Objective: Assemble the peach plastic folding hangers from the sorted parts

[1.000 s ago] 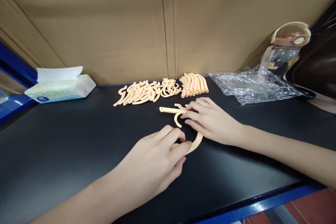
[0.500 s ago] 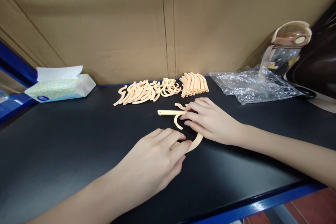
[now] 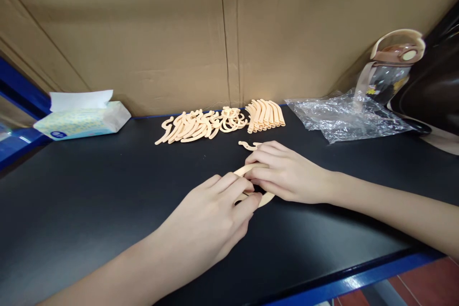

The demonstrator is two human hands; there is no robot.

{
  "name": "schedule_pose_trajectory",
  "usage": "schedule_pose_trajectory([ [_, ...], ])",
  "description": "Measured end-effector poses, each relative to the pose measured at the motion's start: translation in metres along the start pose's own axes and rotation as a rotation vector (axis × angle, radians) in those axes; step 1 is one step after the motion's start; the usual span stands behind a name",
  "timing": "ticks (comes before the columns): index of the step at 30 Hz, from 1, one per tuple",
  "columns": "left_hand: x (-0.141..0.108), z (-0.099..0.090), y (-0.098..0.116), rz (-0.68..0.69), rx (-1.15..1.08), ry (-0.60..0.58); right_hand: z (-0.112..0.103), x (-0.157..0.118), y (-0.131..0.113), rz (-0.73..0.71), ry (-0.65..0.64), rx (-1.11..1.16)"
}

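Near the middle of the black table, my left hand [image 3: 222,215] has its fingers closed round a cream curved plastic piece [image 3: 266,199], which looks like a clothes hanger arm. My right hand [image 3: 287,169] is pinching a second cream curved piece [image 3: 247,169], held just above the first so that the two lie close together. Fingers cover much of both pieces, so I cannot tell whether they are joined. Just beyond my right fingertips a small cream hook-like piece [image 3: 246,145] lies on the table, partly hidden by that hand.
Toward the back lie a heap of curved cream pieces [image 3: 193,126], several hooks [image 3: 231,119] and a row of hollow arms [image 3: 265,114]. A tissue pack [image 3: 82,119] stands left. Clear plastic bags [image 3: 351,114] and a drinking bottle [image 3: 390,74] are at right. Cardboard [image 3: 161,33] rises behind.
My right hand has brought its piece down and nearer to my left hand. The straight end that stuck out leftward now lies against my left fingers. My left hand has barely moved.
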State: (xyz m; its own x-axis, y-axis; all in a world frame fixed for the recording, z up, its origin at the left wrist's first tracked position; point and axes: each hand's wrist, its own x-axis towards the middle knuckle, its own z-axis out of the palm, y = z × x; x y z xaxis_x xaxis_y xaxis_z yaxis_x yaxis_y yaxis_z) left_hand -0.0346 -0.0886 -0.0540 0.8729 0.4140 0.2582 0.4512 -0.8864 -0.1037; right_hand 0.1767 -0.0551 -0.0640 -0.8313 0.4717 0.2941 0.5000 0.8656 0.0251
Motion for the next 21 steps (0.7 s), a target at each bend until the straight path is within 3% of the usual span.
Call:
schedule_pose_trajectory([
  [8, 0.0015, -0.0029, 0.0016, 0.001, 0.002, -0.021, 0.0013, 0.0000, 0.0013, -0.032, 0.013, 0.003],
  [21, -0.0006, 0.0000, -0.0002, -0.007, -0.010, -0.012, 0.0018, 0.0000, -0.0009, 0.037, 0.043, 0.048],
])
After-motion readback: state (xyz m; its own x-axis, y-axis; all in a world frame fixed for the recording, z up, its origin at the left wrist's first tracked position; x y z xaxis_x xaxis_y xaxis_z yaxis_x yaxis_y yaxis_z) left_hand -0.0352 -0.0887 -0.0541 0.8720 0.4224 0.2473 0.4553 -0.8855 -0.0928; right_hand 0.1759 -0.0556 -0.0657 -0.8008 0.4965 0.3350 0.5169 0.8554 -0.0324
